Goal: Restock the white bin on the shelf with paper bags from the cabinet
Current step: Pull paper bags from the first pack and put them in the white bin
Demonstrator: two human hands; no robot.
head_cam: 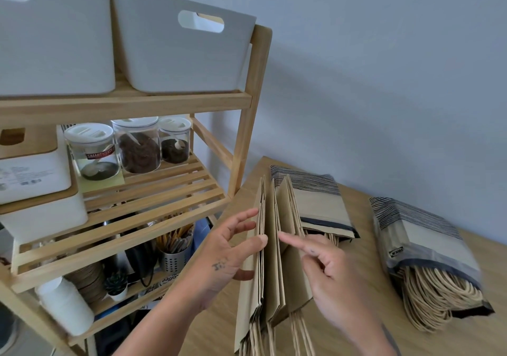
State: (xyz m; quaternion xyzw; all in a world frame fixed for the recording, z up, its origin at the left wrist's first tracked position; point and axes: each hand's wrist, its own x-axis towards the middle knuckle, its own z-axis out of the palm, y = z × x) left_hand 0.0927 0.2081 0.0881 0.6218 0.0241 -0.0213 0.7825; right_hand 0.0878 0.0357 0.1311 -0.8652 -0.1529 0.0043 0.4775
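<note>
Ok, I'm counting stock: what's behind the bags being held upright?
A wrapped pack of paper bags lies flat on the table behind the held bags, striped end toward the wall. The held bags cover its near left corner and most of its handles.

Folded brown paper bags point(270, 268) stand fanned on edge, white bin point(181, 56) above-left.

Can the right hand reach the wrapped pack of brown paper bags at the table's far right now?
Probably yes. The right hand holds nothing; its forefinger only touches the upright folded brown paper bags in the left hand. Bare wooden table lies between it and the plastic-wrapped pack.
</note>
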